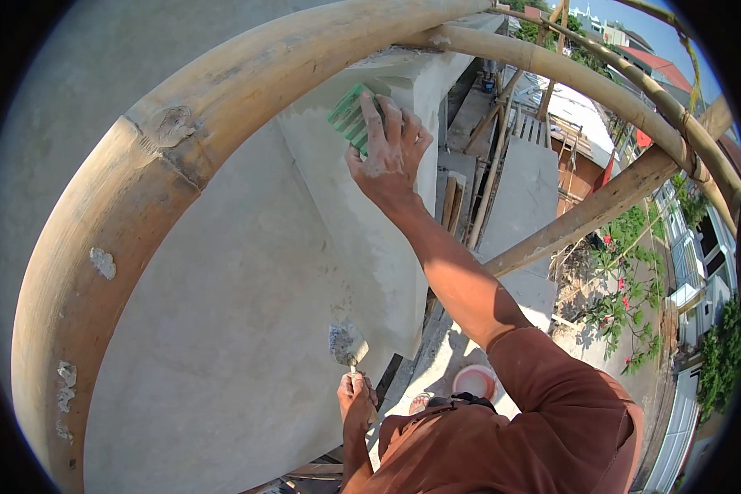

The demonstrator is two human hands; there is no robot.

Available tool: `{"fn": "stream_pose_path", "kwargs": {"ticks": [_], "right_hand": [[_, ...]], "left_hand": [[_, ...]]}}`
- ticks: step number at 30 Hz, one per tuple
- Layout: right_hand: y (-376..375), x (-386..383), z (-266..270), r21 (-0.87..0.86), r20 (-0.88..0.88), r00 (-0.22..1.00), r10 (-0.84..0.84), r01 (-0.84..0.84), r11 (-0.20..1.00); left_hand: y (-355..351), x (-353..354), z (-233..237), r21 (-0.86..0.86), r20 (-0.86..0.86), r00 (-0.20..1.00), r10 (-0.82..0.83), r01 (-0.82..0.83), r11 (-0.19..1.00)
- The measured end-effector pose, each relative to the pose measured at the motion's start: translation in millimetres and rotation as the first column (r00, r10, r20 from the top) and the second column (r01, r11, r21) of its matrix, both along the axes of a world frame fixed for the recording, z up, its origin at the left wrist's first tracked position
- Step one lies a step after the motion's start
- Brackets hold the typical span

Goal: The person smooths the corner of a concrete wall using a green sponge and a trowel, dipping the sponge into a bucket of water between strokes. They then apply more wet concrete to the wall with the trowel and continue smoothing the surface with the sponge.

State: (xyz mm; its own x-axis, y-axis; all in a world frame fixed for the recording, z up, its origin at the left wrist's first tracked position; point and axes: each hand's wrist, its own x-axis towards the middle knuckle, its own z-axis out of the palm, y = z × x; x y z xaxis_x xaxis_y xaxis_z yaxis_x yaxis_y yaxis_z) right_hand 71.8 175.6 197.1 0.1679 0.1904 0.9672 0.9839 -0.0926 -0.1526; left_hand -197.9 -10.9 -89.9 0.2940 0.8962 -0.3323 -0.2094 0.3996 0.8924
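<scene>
My right hand [391, 152] is raised against the plastered wall corner [333, 140], its fingers over a green hand float [351, 118] with pale stripes. The float lies against the wall near the upper bamboo pole. Pale plaster smears cover the fingers. Lower down, my left hand [356, 399] is closed round the handle of a small trowel [347, 342]. The trowel's blade points up and carries grey plaster. It is close to the wall; whether it touches cannot be made out. Damp-looking patches show on the plaster between the two hands.
A thick bamboo pole [99, 239] curves across the left and top. More bamboo poles [601, 206] cross at the right. A pink bucket [475, 381] stands below, near my foot [420, 402]. Boards [523, 193], plants [630, 288] and a white fence [675, 440] lie further right.
</scene>
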Motion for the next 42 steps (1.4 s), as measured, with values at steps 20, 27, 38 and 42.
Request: {"fn": "stream_pose_path", "kwargs": {"ticks": [20, 27, 38, 42], "right_hand": [[6.0, -8.7, -9.4, -0.056, -0.114, 0.987, 0.114, -0.121, 0.991], [-9.0, 4.0, 4.1, 0.146, -0.093, 0.994, -0.065, 0.078, 0.986], [-16.1, -3.8, 4.6, 0.149, -0.133, 0.990, 0.051, -0.031, 0.988], [-12.8, -0.8, 5.6, 0.140, -0.123, 0.992, -0.007, 0.024, 0.990]], "left_hand": [[6.4, -6.1, 4.3, -0.011, -0.070, 0.997, 0.035, -0.036, 0.999], [7.3, -9.4, 1.0, 0.006, -0.067, 0.998, 0.021, -0.021, 1.000], [8.9, -9.1, 9.1, 0.019, -0.101, 0.995, 0.001, 0.001, 1.000], [10.9, -10.0, 6.2, 0.028, -0.110, 0.994, -0.001, 0.004, 1.000]]}}
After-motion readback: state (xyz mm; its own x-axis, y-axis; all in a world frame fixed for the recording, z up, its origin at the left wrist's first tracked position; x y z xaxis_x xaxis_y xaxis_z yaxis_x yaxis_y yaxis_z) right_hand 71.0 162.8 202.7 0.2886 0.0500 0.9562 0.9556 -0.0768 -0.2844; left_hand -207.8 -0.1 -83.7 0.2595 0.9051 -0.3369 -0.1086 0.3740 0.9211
